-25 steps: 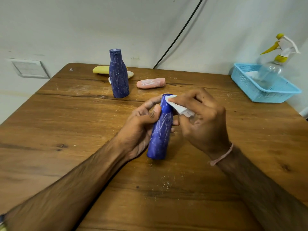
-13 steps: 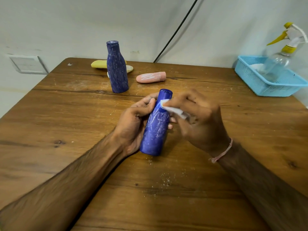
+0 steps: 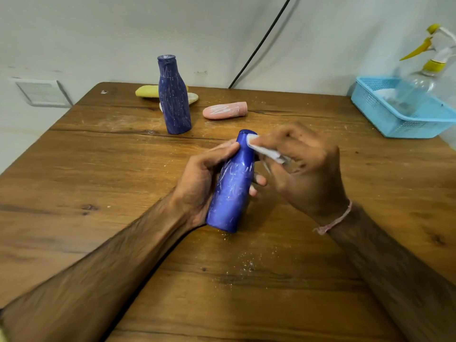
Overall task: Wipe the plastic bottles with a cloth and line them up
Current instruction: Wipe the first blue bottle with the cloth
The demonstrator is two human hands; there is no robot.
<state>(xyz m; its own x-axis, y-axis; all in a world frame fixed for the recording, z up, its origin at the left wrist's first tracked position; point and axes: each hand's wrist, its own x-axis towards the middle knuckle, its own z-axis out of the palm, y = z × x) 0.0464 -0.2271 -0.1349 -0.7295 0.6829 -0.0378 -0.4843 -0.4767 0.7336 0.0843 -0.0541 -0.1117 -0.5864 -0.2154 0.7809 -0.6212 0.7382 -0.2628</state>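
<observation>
Left hand (image 3: 199, 183): grips the blue bottle (image 3: 232, 191), tilted above the table (image 3: 98, 169).
Right hand (image 3: 303, 169): pinches a white cloth (image 3: 264, 149) against the bottle's neck.

Smeared blue bottle (image 3: 232, 193) aslant, white cloth (image 3: 267, 151) — perhaps tissue — at its neck; dark bottle (image 3: 174, 102) upright behind, pink bottle (image 3: 224, 111) flat.
</observation>
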